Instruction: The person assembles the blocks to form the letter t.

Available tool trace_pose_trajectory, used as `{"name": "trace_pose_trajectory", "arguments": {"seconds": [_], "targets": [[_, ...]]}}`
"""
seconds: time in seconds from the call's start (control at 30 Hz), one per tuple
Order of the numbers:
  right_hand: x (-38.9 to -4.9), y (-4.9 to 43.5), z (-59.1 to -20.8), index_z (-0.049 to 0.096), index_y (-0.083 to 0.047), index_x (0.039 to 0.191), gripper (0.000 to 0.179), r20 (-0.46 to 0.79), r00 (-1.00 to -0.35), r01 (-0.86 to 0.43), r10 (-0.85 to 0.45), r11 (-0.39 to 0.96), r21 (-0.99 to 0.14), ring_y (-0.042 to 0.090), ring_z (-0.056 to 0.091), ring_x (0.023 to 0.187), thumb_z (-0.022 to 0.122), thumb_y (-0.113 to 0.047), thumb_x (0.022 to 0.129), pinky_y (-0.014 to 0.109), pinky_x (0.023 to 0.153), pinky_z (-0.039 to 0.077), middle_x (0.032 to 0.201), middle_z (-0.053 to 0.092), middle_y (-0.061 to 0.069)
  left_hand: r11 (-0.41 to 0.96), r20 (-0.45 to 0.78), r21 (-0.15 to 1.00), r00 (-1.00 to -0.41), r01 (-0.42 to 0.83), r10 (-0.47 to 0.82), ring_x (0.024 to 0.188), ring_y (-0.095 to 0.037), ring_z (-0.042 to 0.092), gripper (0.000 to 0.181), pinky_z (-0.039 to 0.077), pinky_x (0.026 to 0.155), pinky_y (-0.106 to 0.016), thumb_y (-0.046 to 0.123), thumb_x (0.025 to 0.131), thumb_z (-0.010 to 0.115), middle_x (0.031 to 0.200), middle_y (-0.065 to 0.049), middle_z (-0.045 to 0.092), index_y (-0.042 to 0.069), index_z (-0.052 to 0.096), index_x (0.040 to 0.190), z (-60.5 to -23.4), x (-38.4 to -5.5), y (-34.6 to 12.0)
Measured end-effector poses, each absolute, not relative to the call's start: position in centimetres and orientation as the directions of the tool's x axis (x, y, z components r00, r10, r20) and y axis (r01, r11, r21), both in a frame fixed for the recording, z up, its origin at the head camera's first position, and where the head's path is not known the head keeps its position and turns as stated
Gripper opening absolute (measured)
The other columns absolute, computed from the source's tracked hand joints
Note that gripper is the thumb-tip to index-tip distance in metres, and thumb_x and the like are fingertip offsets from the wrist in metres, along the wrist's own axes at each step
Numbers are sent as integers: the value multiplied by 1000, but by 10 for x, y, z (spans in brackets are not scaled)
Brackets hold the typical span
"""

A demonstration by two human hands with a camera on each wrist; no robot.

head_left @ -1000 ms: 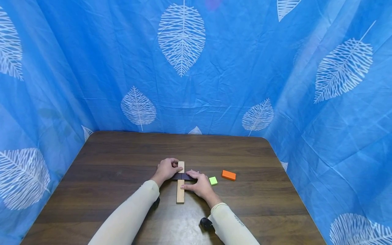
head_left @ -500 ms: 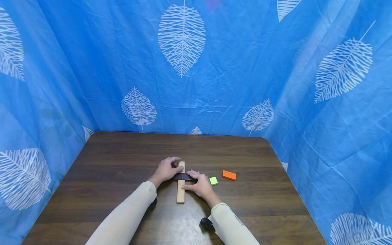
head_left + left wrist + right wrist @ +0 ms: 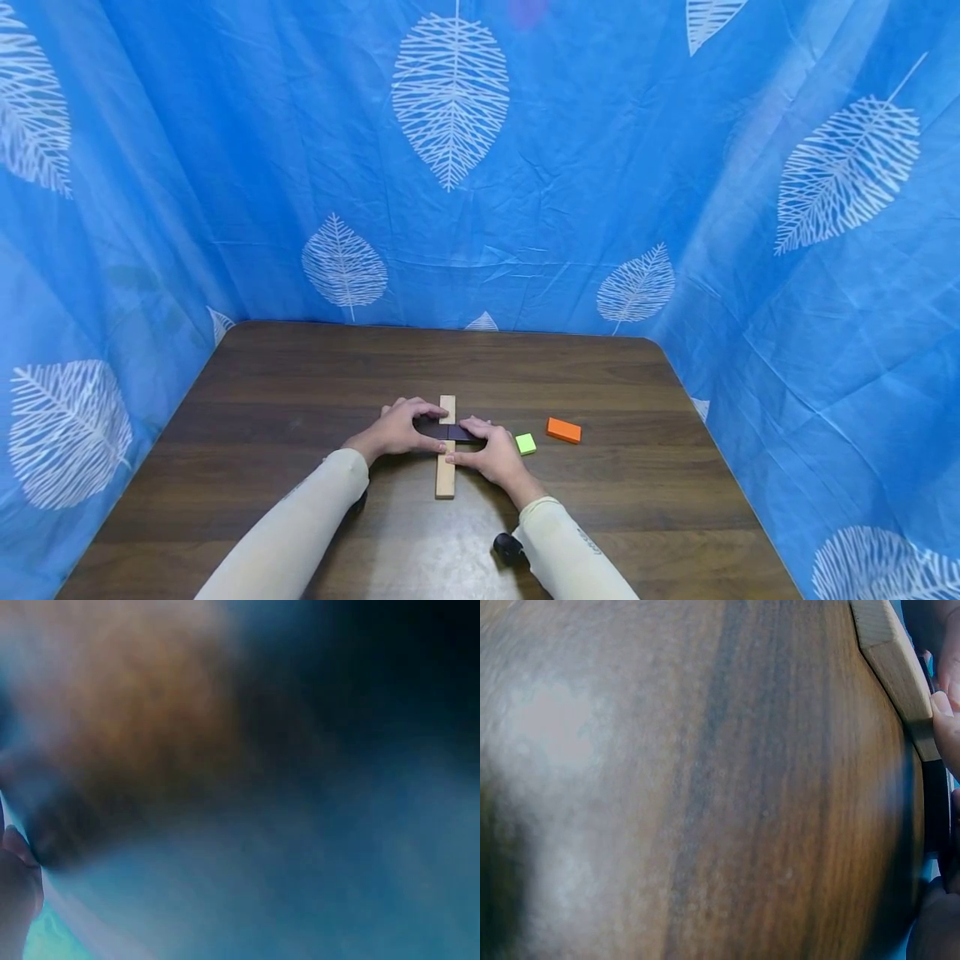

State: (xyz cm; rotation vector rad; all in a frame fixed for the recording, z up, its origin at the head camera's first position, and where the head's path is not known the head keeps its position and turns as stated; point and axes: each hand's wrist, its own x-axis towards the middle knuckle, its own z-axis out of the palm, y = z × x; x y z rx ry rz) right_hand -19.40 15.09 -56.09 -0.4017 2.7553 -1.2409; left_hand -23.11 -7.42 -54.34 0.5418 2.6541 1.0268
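Head: you're apparently squaring up a flat cross on the table (image 3: 322, 358); the next move probably calls for light, even pressure. Your left hand (image 3: 397, 428) is resting in a wide C, tips apparently touching the upper pale bar (image 3: 447, 403) and lower pale bar (image 3: 446, 480). Your right hand (image 3: 498, 455) is lying parted, thumb touching the lower pale bar, fingers meeting the dark crosspiece (image 3: 462, 433). Neither is closing round anything. Green square (image 3: 526, 444) and orange oblong (image 3: 564, 430) are sitting rightward.

Left wrist: blurring; can't tell.

Right wrist: grained, sharp-edged wood (image 3: 900, 667) is abutting something dark.

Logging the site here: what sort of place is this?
Probably a makeshift workspace, curtained off: blue leaf-print curtains line three sides of a wood-grain table, where an orange block lies.
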Motion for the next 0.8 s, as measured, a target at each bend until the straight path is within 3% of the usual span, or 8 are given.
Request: {"name": "trace_pose_trajectory", "arguments": {"seconds": [0.47,0.8], "targets": [[-193,151,-557,67,-12,133,67,-17,-960,-180,-278,666,-724,37,46,136,88,-43,77,53,111,33,142,57,12,687,-63,676,-907,268,416,109,-19,47,56,28,95,-52,50,72,89,127,5,64,29,72,121,-547,-230,-71],[-192,153,-548,62,-10,139,74,37,-960,-208,-277,619,-757,30,48,135,87,-43,77,49,109,36,144,55,10,699,-68,660,-905,275,421,112,-21,48,56,28,95,-53,51,72,88,129,3,63,28,73,120,-546,-230,-71]]}}
